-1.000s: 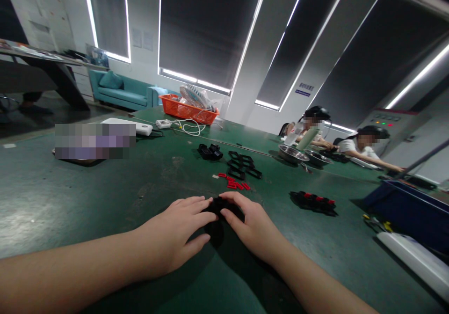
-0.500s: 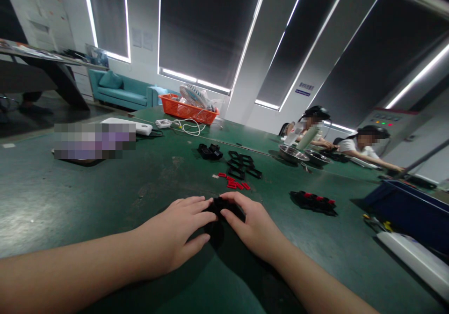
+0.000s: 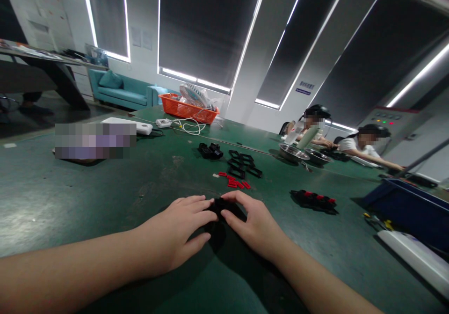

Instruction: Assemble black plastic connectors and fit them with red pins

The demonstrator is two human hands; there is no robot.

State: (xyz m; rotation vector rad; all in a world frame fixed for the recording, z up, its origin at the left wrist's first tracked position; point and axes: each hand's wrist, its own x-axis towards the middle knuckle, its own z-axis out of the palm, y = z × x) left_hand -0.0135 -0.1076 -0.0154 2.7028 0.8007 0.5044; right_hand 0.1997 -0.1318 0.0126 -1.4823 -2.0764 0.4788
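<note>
My left hand (image 3: 177, 232) and my right hand (image 3: 253, 225) rest on the green table (image 3: 105, 197), fingertips meeting over a small black plastic part (image 3: 220, 206). Both hands curl round it and press on it; most of the part is hidden under the fingers. Just beyond lie several small red clips (image 3: 235, 181) and a cluster of black frames (image 3: 243, 164). A further black piece (image 3: 209, 151) sits behind them. To the right lies a black assembly with red inserts (image 3: 313, 200).
An orange basket (image 3: 187, 109) with a fan, a white power strip and cable stand at the far side. Two other people sit at the far right by steel bowls (image 3: 294, 153). A blue bin (image 3: 410, 208) and a white bar (image 3: 414, 256) lie at right.
</note>
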